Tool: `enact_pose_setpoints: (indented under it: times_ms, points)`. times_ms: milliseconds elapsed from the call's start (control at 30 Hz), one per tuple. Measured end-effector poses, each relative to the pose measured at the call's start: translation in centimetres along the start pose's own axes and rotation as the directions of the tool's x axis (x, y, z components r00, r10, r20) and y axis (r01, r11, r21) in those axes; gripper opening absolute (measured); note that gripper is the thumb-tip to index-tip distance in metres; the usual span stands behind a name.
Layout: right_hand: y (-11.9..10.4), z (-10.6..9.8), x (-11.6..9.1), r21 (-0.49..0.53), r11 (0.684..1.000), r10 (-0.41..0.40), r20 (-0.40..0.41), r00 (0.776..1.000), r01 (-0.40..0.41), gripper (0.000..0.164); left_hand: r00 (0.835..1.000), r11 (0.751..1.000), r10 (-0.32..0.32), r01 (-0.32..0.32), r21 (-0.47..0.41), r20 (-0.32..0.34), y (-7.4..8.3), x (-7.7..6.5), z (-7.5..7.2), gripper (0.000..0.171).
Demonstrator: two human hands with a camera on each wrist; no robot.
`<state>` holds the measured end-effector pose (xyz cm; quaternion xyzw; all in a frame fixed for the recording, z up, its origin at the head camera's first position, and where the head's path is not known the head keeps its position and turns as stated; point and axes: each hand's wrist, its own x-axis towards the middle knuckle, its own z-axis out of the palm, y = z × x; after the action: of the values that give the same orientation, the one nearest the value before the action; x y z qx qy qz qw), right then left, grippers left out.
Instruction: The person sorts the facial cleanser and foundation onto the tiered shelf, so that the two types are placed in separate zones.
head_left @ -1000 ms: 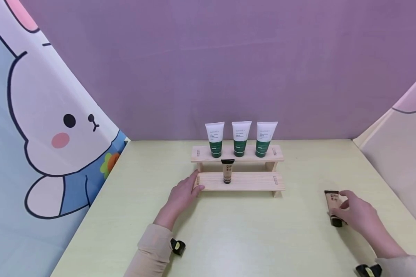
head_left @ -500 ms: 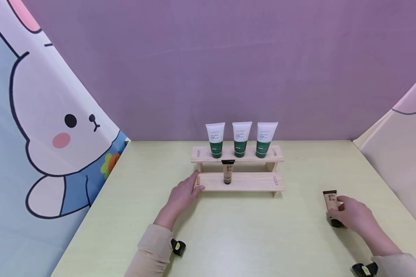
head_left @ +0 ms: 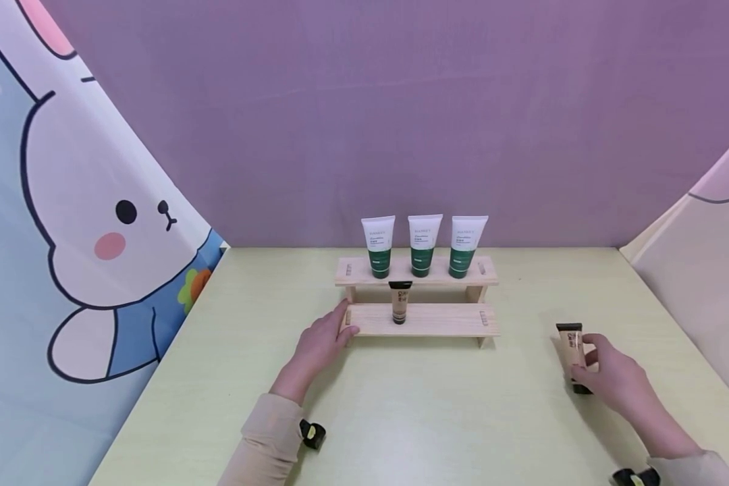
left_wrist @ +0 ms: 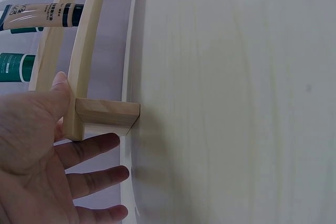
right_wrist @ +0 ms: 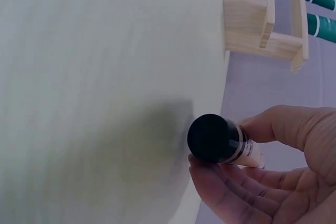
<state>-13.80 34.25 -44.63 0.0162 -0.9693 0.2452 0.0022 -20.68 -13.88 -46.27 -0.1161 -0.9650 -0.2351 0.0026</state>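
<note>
A two-tier wooden display shelf (head_left: 440, 320) stands toward the back of the table. At the left end of its lower board, my left hand (head_left: 320, 342) holds the wood; the left wrist view has the thumb over the board (left_wrist: 86, 45) and the other fingers spread beside its leg. To the right of the shelf, my right hand (head_left: 622, 378) pinches a beige tube (head_left: 570, 347) with a black cap, cap end down and crimped end up. From the right wrist view, the round cap (right_wrist: 211, 138) faces the camera between thumb and fingers. A similar beige tube (head_left: 399, 308) stands on the lower board.
On the upper board stand three white-and-green tubes (head_left: 379, 246) in a row, caps down. A purple cloth (head_left: 364, 121) hangs behind the pale table (head_left: 449, 412), and a rabbit-print cloth (head_left: 79, 229) hangs at the left.
My right hand has moved slightly left and away from me, turning the beige tube from lying tilted to more upright. The left hand has stayed at the shelf.
</note>
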Motion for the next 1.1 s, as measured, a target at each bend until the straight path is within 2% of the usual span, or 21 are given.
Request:
enact_pose_setpoints:
  times_ms: [167, 400, 800, 1100]
  points:
    - [-0.9, 0.2, -0.1, 0.033, 0.999, -0.018, -0.044, 0.999, 0.020, 0.060, 1.000, 1.000, -0.005, 0.005, 0.002, 0.003, 0.0, 0.0, 0.0, 0.063]
    - [-2.3, 0.5, -0.2, 0.104, 0.994, -0.037, -0.061, 0.997, 0.043, 0.062, 1.000, 1.000, -0.010, 0.010, 0.003, 0.002, 0.0, -0.1, 0.0, 0.063]
    - [-5.0, 0.8, 0.3, 0.154, 0.983, -0.086, -0.120, 0.989, 0.104, 0.058, 1.000, 1.000, 0.001, -0.001, 0.003, -0.002, 0.1, -0.1, 0.0, 0.063]
    - [-7.1, 1.1, 1.0, 0.172, 0.969, -0.145, -0.193, 0.970, 0.179, 0.055, 1.000, 1.000, -0.010, 0.010, -0.005, -0.001, 0.3, -0.2, -0.1, 0.064]
